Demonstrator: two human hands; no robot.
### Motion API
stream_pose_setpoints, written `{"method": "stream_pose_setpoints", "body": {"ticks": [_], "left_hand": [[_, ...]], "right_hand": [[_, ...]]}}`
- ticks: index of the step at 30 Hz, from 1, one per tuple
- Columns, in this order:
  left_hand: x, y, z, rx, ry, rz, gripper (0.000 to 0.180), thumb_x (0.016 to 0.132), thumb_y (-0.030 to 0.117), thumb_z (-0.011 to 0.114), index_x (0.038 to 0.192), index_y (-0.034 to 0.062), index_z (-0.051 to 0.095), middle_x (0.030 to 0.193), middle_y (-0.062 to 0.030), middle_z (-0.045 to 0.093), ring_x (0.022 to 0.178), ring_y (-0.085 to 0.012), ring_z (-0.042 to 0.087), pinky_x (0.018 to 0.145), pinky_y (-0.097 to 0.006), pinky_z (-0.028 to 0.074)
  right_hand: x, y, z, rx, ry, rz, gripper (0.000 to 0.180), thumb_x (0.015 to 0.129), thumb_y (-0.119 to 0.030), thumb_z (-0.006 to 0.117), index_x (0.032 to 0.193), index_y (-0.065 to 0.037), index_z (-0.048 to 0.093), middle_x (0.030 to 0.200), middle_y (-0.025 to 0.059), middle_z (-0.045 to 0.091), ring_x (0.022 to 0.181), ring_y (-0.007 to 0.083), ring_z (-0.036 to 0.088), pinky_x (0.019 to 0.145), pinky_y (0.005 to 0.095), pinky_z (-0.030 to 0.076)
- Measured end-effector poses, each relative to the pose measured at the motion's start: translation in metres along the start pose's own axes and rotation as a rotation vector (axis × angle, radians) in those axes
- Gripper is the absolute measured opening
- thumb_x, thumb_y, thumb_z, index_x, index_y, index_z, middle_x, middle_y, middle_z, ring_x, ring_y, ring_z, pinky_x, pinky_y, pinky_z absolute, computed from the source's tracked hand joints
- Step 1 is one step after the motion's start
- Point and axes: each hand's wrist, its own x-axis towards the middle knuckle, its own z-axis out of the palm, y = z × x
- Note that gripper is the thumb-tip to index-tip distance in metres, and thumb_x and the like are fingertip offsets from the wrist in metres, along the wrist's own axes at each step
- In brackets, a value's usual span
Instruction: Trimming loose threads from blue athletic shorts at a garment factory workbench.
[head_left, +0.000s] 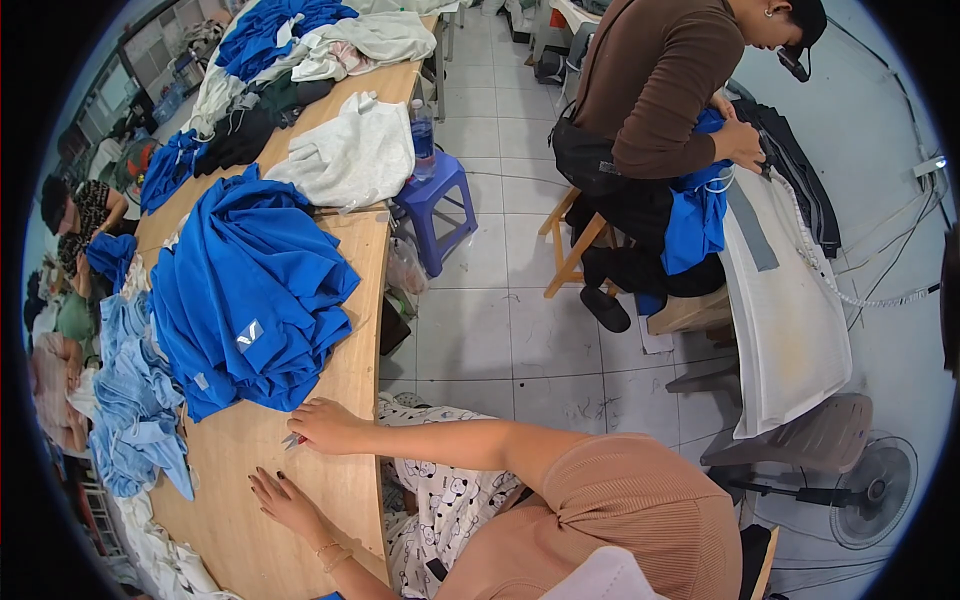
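My right hand [328,427] is closed around small thread snips [293,440], red with a metal blade, just above the wooden table. It is close to the lower edge of a large heap of blue garments [245,280], which has a white mark on its front. My left hand [287,500] lies on the bare wood nearer to me, its fingers spread and nothing in it. Light blue garments [140,400] are bunched along the table's far left side.
Farther along the wooden table [230,470] are a grey-white garment [350,150] and more cloth. A blue plastic stool [440,210] with a bottle stands beside it. To the right, a co-worker [660,90] handles blue cloth at a padded board [780,300]. A fan [875,490] stands at lower right.
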Motion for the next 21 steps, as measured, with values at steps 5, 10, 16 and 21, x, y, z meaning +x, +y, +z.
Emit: {"method": "stream_pose_setpoints", "body": {"ticks": [5, 10, 16, 21], "left_hand": [[0.0005, -0.0034, 0.0012, -0.011, -0.010, -0.006, 0.048, 0.095, 0.033, 0.039, 0.141, 0.0164, 0.039, 0.148, -0.0094, 0.032, 0.136, -0.0275, 0.029, 0.109, -0.052, 0.018], [-0.0001, -0.0019, 0.0007, 0.000, -0.013, 0.010, 0.048, 0.095, 0.032, 0.039, 0.141, 0.0161, 0.038, 0.148, -0.0093, 0.032, 0.136, -0.0272, 0.029, 0.109, -0.051, 0.018], [0.0000, -0.0020, 0.0003, -0.007, -0.012, 0.008, 0.048, 0.096, 0.032, 0.039, 0.141, 0.0162, 0.038, 0.148, -0.0093, 0.032, 0.136, -0.0273, 0.028, 0.108, -0.052, 0.018], [0.0009, -0.0069, 0.0038, 0.003, -0.009, 0.015, 0.048, 0.096, 0.035, 0.038, 0.141, 0.0163, 0.038, 0.148, -0.0094, 0.032, 0.136, -0.0276, 0.029, 0.108, -0.054, 0.019]], "right_hand": [[0.0002, -0.0008, -0.0010, 0.006, -0.005, 0.000, 0.023, 0.074, -0.019, 0.065, 0.089, -0.004, 0.057, 0.089, 0.0092, 0.059, 0.092, 0.0247, 0.056, 0.082, 0.0369, 0.044], [-0.0003, 0.0019, 0.0006, 0.006, -0.010, -0.006, 0.023, 0.075, -0.020, 0.064, 0.089, -0.004, 0.057, 0.089, 0.0093, 0.059, 0.092, 0.0249, 0.056, 0.082, 0.0374, 0.043], [-0.0002, 0.0011, 0.0005, 0.016, -0.011, -0.001, 0.022, 0.075, -0.020, 0.064, 0.088, -0.004, 0.057, 0.089, 0.0094, 0.059, 0.091, 0.0249, 0.056, 0.081, 0.0377, 0.043], [0.0005, 0.0002, -0.0006, 0.014, -0.020, 0.004, 0.022, 0.075, -0.020, 0.065, 0.089, -0.004, 0.057, 0.089, 0.0090, 0.059, 0.091, 0.0247, 0.056, 0.081, 0.0375, 0.044]]}}
